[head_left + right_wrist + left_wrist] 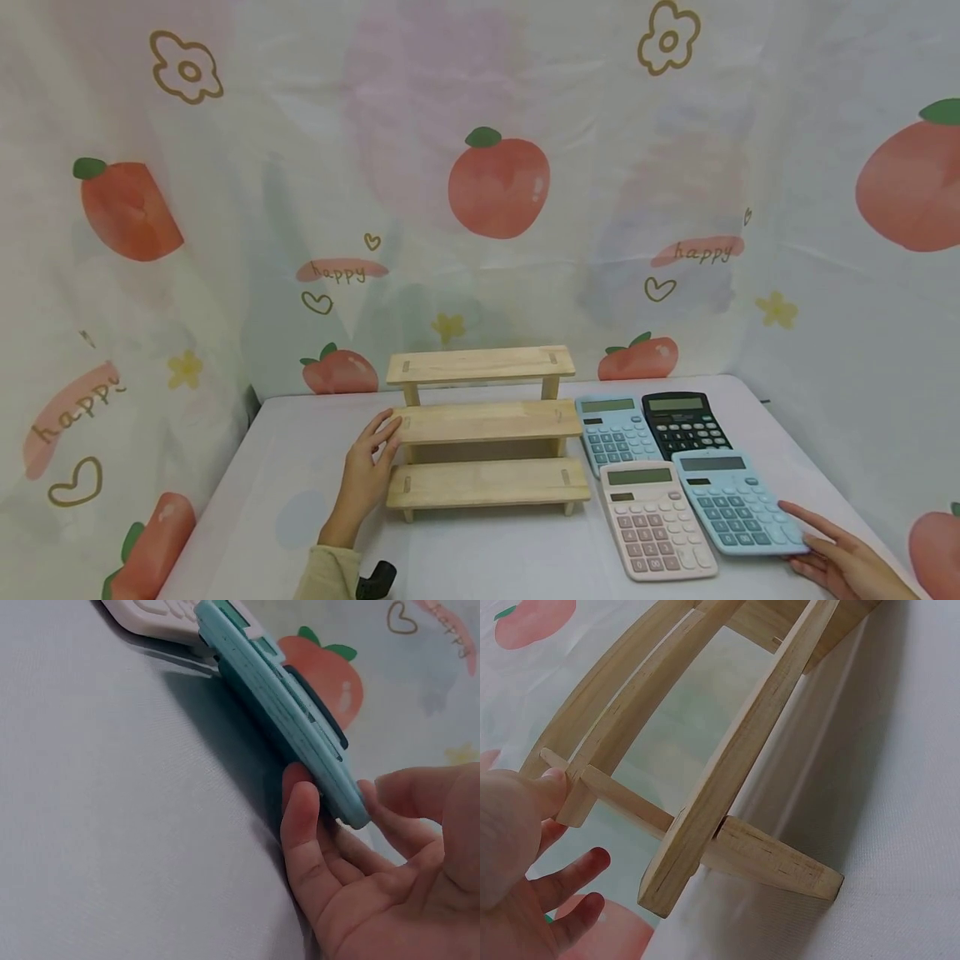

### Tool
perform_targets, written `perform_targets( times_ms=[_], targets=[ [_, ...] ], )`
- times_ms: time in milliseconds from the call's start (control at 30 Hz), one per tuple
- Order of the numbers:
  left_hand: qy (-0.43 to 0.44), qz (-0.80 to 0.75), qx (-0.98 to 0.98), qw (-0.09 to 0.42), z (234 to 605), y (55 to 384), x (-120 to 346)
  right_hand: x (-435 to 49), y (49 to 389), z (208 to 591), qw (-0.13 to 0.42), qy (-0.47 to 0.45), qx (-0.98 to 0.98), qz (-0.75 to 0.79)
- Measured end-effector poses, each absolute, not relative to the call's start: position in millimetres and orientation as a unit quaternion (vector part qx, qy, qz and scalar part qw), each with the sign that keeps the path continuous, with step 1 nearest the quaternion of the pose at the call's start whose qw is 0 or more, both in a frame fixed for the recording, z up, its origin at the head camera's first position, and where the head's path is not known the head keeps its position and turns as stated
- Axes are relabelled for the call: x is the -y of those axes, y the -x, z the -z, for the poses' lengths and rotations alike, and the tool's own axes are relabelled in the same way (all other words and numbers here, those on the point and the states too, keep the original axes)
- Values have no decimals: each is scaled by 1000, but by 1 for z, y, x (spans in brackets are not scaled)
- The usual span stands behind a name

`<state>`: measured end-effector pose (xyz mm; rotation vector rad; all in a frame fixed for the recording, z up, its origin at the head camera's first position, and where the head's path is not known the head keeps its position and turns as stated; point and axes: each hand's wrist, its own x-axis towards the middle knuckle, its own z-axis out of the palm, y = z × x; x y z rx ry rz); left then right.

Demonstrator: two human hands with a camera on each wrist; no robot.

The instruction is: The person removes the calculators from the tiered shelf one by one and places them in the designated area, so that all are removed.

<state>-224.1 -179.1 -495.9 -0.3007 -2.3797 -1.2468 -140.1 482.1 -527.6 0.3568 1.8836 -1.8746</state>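
Note:
A three-step wooden display rack (487, 423) stands on the white table. My left hand (371, 462) is at its left side; in the left wrist view the thumb (551, 787) and a finger pinch the end of the middle step, the other fingers apart from the wood. At the right, my right hand (847, 558) holds the near right corner of a light-blue calculator (738, 504). In the right wrist view, fingers (304, 817) reach under that calculator's raised edge, and the thumb is close to its corner.
Beside the held calculator lies a pink-and-white calculator (656, 521). Behind them are another light-blue calculator (617, 429) and a black calculator (684, 423). A fruit-printed curtain (495, 283) encloses the table's back and sides.

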Motion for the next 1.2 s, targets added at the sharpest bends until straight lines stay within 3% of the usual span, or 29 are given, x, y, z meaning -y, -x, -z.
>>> perform_targets(
  times_ms=[533,1200],
  targets=[
    [109,447,860,220,497,224,179,-455,138,504,221,-147,-865,425],
    [111,452,856,226,496,224,178,-453,133,494,217,-117,-890,383]
  ],
)
